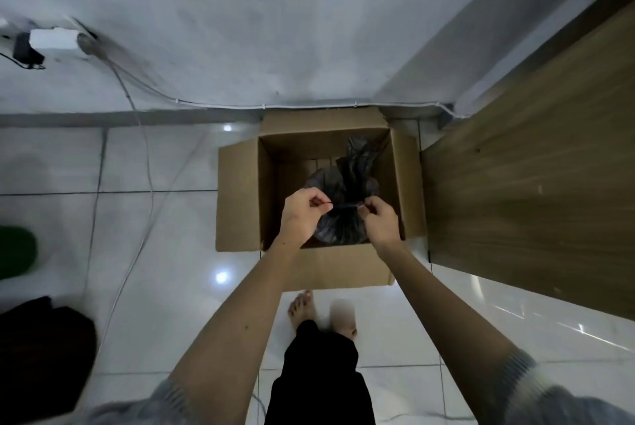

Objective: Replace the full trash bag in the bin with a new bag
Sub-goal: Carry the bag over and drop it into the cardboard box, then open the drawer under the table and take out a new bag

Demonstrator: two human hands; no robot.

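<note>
Cardboard box [240, 205] stands open on the tiled floor [154, 253], flaps folded outward, pushed against the wall base and just beside a wood-grain panel [532, 184]; judged to be serving as the bin. Inside it sits the full trash bag [343, 229], dark grey plastic, body bulging toward the near wall of the box, gathered neck [357, 156] standing up toward the far side. Left hand [302, 211] and right hand [381, 218] are both over the box opening, each with thumb and forefinger pressed together on one end of a thin dark strand [345, 205] that runs taut between them across the bag's neck; other fingers curled in. Whether the strand is a separate tie or a twisted strip of the bag itself cannot be told. Judgement: hands pull apart at equal height to cinch the knot, so the neck closes before the bag is lifted; keeping the bag in the box while tying lets the walls hold it upright and contain any spill. Step in hand: sealing the full bag. Removal and fitting of a new bag not yet done; no new bag identifiable in view. Person stands barefoot directly in front of the near flap, arms extended downward. White cable [144, 163] trails down the wall and over the floor at left, well apart from the box. Writing, brands, labels: none legible on box, bag or wall fittings
</note>
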